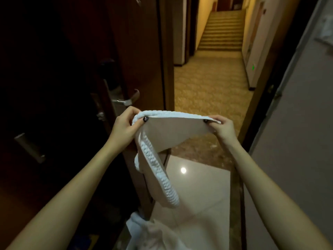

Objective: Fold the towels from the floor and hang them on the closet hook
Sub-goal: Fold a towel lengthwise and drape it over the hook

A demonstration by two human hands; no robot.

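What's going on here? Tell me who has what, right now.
A person stands by an open door, holding a white towel up in front of them. The left hand pinches one end of the top edge and the right hand pinches the other, so that edge is stretched between them and the rest hangs loose. More white cloth sits low at the bottom of the view, beside the tiled floor.

Left hand [126, 126], right hand [222, 128] pinch white towel [167, 134]; doorway dim.
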